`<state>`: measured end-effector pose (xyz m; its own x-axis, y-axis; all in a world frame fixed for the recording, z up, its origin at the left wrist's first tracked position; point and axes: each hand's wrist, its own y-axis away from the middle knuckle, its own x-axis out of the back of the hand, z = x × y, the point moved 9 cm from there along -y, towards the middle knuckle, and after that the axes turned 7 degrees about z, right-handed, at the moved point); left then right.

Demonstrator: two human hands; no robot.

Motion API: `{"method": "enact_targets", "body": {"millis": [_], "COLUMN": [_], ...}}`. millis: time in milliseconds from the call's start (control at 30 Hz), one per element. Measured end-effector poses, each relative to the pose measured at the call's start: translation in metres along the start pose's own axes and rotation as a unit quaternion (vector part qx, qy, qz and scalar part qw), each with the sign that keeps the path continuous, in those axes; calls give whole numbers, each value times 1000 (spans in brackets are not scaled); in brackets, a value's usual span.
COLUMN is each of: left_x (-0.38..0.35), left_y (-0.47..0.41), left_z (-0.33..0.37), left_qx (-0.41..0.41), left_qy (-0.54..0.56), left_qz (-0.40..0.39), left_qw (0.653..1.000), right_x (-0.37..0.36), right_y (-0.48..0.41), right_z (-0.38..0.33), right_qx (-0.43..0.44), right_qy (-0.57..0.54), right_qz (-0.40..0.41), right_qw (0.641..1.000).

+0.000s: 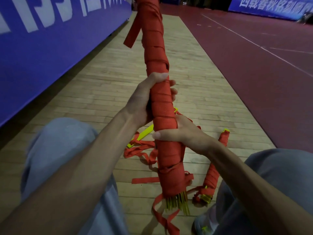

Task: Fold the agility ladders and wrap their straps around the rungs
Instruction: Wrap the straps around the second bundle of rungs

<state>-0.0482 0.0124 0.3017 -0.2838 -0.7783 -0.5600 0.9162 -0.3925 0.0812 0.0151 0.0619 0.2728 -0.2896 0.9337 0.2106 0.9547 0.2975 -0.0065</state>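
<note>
The ladder bundle (162, 106), red strap wound around yellow rung ends (177, 202), stands tilted between the knees. The left hand (145, 97) grips it higher and the right hand (179, 133) lower, fingers curled around. Its top is cut off. A second bundle (213, 172) and one loose rung (145, 132) lie on the wooden floor (105, 82), between a blue banner (42, 39) and the red court (254, 65).

Red-strapped ladder bundle (162, 109) held near upright, yellow rung ends (176, 202) protruding below; second wrapped bundle (211, 173) lying nearby.
</note>
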Motion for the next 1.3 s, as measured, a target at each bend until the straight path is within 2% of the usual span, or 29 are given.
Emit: {"method": "enact_targets", "body": {"millis": [100,200,267,367,433,500,600,733,833,900,1000,1067,1133,1167,1233,1300], "left_x": [9,16,24,44,51,46,31,12,5,-1,3,15,20,24,35,47], "left_y": [-5,-6,-5,2,2,0,-5,-8,-7,-5,-9,-15,-18,-19,-16,-11], "left_z": [1,1,-3,-1,-3,-4,-6,-7,-5,-6,-12,-9,-3,-5,-13,-15], "left_qx": [-46,-70,-59,-62,-30,4,26,7,-13,-6,14,-27,-82,-88,-77,-73], "left_qy": [-115,-159,-149,-140,-116,-86,-1,98,127,147,110,-49,-222,-260,-248,-222], "left_qz": [97,148,178,249,256,214,132,40,-9,-26,26,101,152,170,223,275], "left_qw": [988,974,971,956,959,973,991,994,992,989,993,993,960,946,940,932], "right_x": [26,45,41,23,21,26,31,20,8,5,13,27,40,42,36,27], "right_y": [-1,2,2,0,1,2,0,-3,4,9,9,4,1,1,-1,-2], "right_z": [2,6,7,1,-7,-14,-13,7,15,10,5,9,18,22,26,21], "right_qx": [5,-8,1,64,109,130,110,22,-42,-50,-43,-32,-51,-60,-40,17], "right_qy": [108,277,319,311,295,264,194,45,-78,-112,-46,71,207,259,342,393], "right_qz": [127,239,242,195,179,187,174,49,-46,-53,22,108,196,220,219,205], "right_qw": [986,931,916,928,932,937,959,998,995,991,998,991,957,938,913,896]}}
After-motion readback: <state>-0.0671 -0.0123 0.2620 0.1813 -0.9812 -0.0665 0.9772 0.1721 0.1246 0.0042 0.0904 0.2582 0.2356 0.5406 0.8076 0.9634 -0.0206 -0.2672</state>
